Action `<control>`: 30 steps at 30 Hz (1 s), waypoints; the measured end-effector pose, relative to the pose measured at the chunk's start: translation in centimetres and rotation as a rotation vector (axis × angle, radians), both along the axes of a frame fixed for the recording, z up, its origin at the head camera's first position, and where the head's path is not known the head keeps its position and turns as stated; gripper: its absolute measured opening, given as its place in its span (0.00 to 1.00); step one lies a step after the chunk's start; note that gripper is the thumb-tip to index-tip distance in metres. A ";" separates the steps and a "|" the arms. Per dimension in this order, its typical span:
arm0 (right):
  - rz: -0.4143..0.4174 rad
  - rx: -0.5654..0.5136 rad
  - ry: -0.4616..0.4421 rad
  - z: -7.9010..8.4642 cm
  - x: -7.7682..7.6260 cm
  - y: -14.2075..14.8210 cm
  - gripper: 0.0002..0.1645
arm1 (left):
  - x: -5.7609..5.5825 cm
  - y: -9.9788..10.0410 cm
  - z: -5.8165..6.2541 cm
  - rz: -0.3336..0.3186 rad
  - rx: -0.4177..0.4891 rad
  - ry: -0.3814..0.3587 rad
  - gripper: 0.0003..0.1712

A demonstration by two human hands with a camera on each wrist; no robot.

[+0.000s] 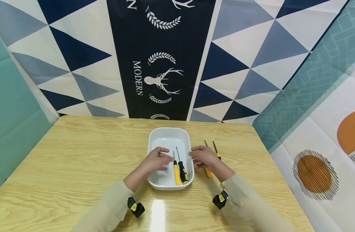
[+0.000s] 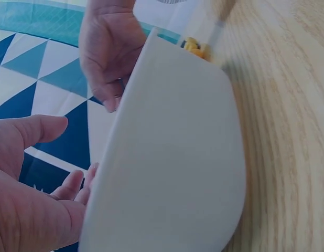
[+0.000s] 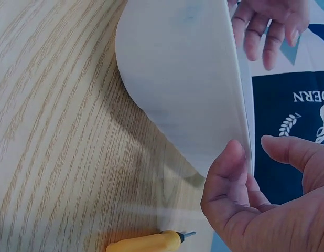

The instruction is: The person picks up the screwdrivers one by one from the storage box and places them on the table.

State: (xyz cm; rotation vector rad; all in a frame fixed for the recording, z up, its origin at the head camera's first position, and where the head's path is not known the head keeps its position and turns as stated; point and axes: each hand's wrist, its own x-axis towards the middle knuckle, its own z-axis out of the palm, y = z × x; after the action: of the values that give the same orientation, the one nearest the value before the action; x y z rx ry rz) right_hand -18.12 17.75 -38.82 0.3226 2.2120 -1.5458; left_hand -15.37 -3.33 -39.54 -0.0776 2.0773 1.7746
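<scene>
A white plastic basin (image 1: pixel 165 141) stands on the wooden table. In it lie a yellow-handled screwdriver (image 1: pixel 177 174) and a black-and-yellow screwdriver (image 1: pixel 182 172), side by side with tips away from me. My left hand (image 1: pixel 156 159) hovers over the basin's left side, fingers loosely bent around nothing. At the right rim is my right hand (image 1: pixel 205 158); its fingertips (image 3: pixel 233 155) are against or very near the basin's outer wall, thumb and fingers apart. Two more screwdrivers lie right of the basin: one yellow handle (image 1: pixel 208 173) shows below my right hand, the other (image 1: pixel 218 156) is partly covered by it.
The wooden table (image 1: pixel 79 167) extends on both sides of the basin. A patterned cloth (image 1: pixel 163 106) hangs behind its far edge. Small black wrist cameras (image 1: pixel 135 207) are strapped to both sleeves.
</scene>
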 end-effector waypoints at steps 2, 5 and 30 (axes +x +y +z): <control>-0.002 0.005 0.001 -0.2 -0.1 -0.1 0.25 | 0.0 0.1 -0.2 -0.009 -0.016 -0.016 0.29; -0.004 0.019 0.000 -0.5 -0.2 -0.4 0.25 | 0.0 0.2 -0.5 -0.013 -0.032 -0.038 0.29; -0.026 0.054 0.007 -0.9 0.0 -0.4 0.24 | 0.3 2.0 -1.9 -0.046 -0.153 -0.128 0.30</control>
State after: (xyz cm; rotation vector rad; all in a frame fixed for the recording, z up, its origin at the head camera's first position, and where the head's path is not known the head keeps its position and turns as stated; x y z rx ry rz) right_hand -18.16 17.30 -39.72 0.3641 2.2663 -1.5049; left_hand -15.07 -1.32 -41.42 -0.1804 2.1023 1.5404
